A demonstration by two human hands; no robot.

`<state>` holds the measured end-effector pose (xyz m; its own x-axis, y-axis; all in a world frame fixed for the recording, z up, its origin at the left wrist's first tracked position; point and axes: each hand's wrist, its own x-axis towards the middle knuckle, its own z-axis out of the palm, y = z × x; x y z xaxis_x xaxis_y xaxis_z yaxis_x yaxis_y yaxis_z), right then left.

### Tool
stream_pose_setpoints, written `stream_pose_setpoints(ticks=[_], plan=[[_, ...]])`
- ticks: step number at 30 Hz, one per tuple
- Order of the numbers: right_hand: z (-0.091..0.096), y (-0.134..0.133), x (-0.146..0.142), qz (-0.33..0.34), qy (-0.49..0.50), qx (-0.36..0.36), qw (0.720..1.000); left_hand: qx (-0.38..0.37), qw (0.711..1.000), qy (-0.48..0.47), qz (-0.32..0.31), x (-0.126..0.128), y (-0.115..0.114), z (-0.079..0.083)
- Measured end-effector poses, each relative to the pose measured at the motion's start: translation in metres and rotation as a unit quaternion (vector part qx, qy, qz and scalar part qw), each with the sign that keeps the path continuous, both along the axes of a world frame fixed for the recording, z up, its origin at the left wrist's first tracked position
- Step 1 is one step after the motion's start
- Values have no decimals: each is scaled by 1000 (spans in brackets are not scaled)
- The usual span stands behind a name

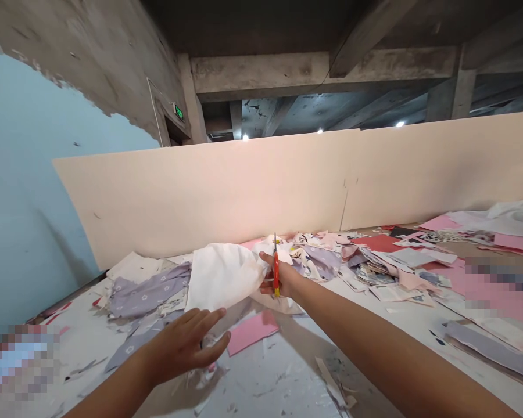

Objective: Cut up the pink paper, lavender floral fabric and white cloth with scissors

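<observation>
My right hand (279, 280) grips a pair of red-and-yellow-handled scissors (276, 268), held upright at the edge of a crumpled white cloth (221, 278). The blades point up, and the fingers wrap the handles. My left hand (187, 342) lies open on the table just below the cloth, fingers apart, beside torn paper scraps (209, 371). It holds nothing. A lilac cloth with a white flower print (148, 290) lies to the left of the white cloth, and a pink paper sheet (250, 332) lies to the right of my left hand.
A long cream board (244, 191) stands along the far side of the white table (279, 389). Heaps of printed paper, pink sheets and fabric scraps (401, 267) cover the table to the right. Blurred patches hide parts at the lower left and right.
</observation>
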<state>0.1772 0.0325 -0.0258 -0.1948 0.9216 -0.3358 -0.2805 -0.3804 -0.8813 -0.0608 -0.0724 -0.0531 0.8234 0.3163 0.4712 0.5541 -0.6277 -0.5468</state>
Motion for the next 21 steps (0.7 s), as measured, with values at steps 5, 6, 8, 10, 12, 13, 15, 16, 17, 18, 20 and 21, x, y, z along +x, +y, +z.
stream_pose_setpoints(ticks=[5, 6, 8, 10, 12, 13, 15, 16, 17, 18, 20, 21], plan=[[3, 12, -4, -1, -45, -14, 999, 16, 999, 35, -21, -4, -2, -4], [1, 13, -5, -3, -48, -17, 999, -10, 1000, 1, -3, -4, -2, -5], [-2, 13, -7, -2, -43, -22, 999, -76, 991, -91, 55, -4, 1, -4], [-6, 12, -10, -5, -31, -22, 999, -151, 960, -203, 124, 1, 7, 0], [-10, 11, -13, -14, -17, -14, 1000, -230, 903, -317, 176, 13, 17, 7], [-12, 11, -15, -20, -11, -8, 1000, -262, 878, -355, 185, 21, 24, 11], [-15, 11, -20, -33, 2, 9, 999, -323, 835, -403, 191, 40, 39, 17], [-16, 11, -22, -38, 9, 19, 999, -353, 816, -413, 195, 50, 46, 20], [-17, 11, -23, -42, 15, 29, 999, -387, 802, -411, 194, 59, 52, 23], [-18, 10, -24, -45, 22, 38, 998, -415, 794, -404, 186, 68, 57, 25], [-19, 10, -23, -45, 33, 48, 997, -414, 804, -387, 181, 83, 61, 29], [-19, 10, -20, -40, 37, 48, 997, -379, 826, -373, 186, 88, 60, 30]])
